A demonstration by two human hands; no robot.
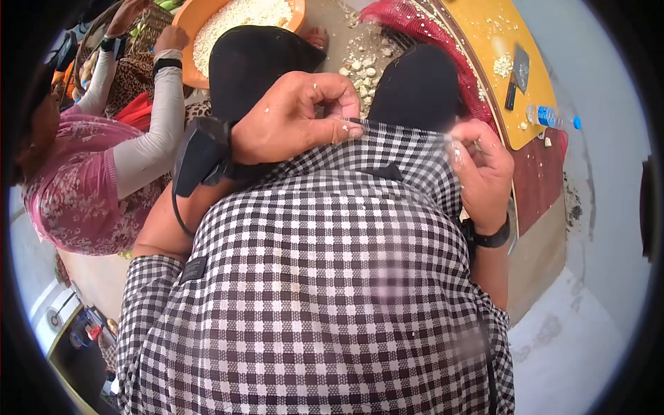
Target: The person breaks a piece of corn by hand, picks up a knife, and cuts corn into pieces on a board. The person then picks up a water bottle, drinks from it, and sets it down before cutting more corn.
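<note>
A black-and-white checked shirt [318, 277] covers my front, its lower hem stretched between my two hands. My left hand [297, 114] pinches the hem with thumb and fingers above my black-clad left knee [259, 62]. On the other side, my right hand [484, 162] grips the hem's far corner, near the right knee [418, 86]. Small pale crumbs stick to both hands. A black device is strapped at my left wrist, and a dark band circles the right one.
At the left, a co-worker in a pink flowered top [76, 187] reaches toward an orange basin [181, 38] of chopped pale pieces. A yellow board [498, 28] at the right bears a cleaver [520, 72] and a water bottle [550, 116]. Pale chunks [363, 72] litter the floor.
</note>
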